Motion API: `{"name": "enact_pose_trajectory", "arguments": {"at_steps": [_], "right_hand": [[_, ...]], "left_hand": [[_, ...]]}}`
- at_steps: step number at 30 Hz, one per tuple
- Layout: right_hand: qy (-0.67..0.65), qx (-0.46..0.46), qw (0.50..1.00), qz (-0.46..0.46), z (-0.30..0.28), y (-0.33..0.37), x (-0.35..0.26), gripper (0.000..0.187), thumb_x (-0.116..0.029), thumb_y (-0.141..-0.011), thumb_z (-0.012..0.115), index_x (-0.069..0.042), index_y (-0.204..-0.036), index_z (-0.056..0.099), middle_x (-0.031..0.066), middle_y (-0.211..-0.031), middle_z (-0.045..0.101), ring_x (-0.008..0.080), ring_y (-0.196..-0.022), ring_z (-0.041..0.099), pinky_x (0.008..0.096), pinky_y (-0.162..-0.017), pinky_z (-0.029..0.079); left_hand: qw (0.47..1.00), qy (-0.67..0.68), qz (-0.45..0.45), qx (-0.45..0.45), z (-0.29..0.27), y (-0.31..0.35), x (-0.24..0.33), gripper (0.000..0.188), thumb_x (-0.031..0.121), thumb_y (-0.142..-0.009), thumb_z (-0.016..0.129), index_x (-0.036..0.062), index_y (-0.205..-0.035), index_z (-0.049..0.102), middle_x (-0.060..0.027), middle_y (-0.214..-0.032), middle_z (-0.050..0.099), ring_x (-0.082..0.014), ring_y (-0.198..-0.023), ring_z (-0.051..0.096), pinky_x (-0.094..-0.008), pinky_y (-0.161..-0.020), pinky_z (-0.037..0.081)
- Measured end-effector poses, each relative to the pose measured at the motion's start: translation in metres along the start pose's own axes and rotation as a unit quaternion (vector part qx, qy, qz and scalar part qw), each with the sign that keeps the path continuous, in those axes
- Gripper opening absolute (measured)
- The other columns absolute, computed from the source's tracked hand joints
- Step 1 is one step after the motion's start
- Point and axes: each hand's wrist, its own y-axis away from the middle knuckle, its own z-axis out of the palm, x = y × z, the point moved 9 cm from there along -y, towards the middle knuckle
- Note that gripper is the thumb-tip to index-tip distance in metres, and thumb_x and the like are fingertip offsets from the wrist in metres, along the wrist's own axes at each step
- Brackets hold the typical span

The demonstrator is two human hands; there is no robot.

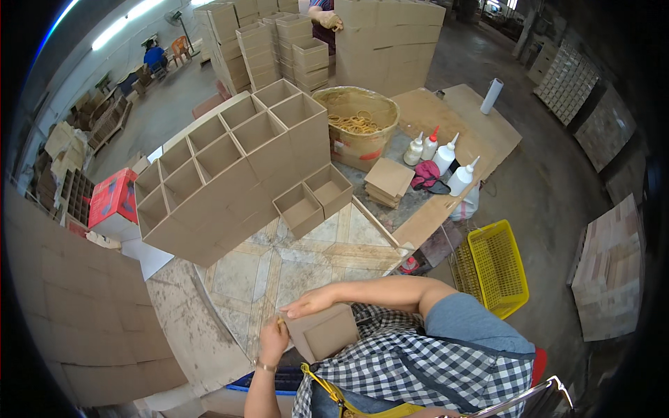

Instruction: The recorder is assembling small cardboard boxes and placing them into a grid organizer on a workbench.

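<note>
A small brown cardboard box (pixel 333 333) rests against my checked apron at the table's near edge. My left hand (pixel 273 340), with a band on its wrist, grips the box's left edge with its fingers closed. Across the box's far edge lies my right hand (pixel 311 301), its fingers closed over that edge near my left fingertips. Something small and yellowish shows at the left fingertips, too small to make out. Beyond my hands, an open two-cell cardboard box (pixel 313 202) sits beside a long block of open cardboard boxes (pixel 237 174) standing in two rows.
A bucket (pixel 366 157) of rubber bands stands beyond the boxes. Right of it are stacked cardboard pieces (pixel 387 182), several glue bottles (pixel 446 157) and a pink-and-black cloth (pixel 426 175). A yellow basket (pixel 498 268) sits at right. Another person's hand (pixel 329 19) touches tall stacked cardboard.
</note>
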Motion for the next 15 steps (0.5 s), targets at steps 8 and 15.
{"name": "enact_pose_trajectory", "arguments": {"at_steps": [8,15], "right_hand": [[0.056,-0.016,0.998,-0.006,-0.035,0.006,-0.060,0.043,-0.045,-0.089,0.052,-0.003,-0.091,0.062,0.0115,-0.086,0.064,0.0222,-0.079,0.058,0.0334,-0.071,0.046],[0.204,0.189,0.959,-0.048,-0.138,-0.004,-0.077,0.025,-0.031,-0.082,0.063,-0.007,-0.087,0.058,0.0101,-0.076,0.062,0.0250,-0.068,0.059,0.0368,-0.056,0.044]], "left_hand": [[0.957,0.076,-0.185,0.210,0.017,0.003,-0.132,0.023,0.018,-0.085,0.053,-0.0021,-0.088,0.063,-0.0192,-0.070,0.062,-0.0324,-0.065,0.061,-0.0411,-0.058,0.045],[0.822,0.392,-0.285,0.300,-0.053,0.088,-0.117,0.020,0.018,-0.091,0.054,0.0030,-0.080,0.062,0.0082,-0.053,0.039,-0.0016,-0.043,0.031,-0.0212,-0.039,0.023]]}}
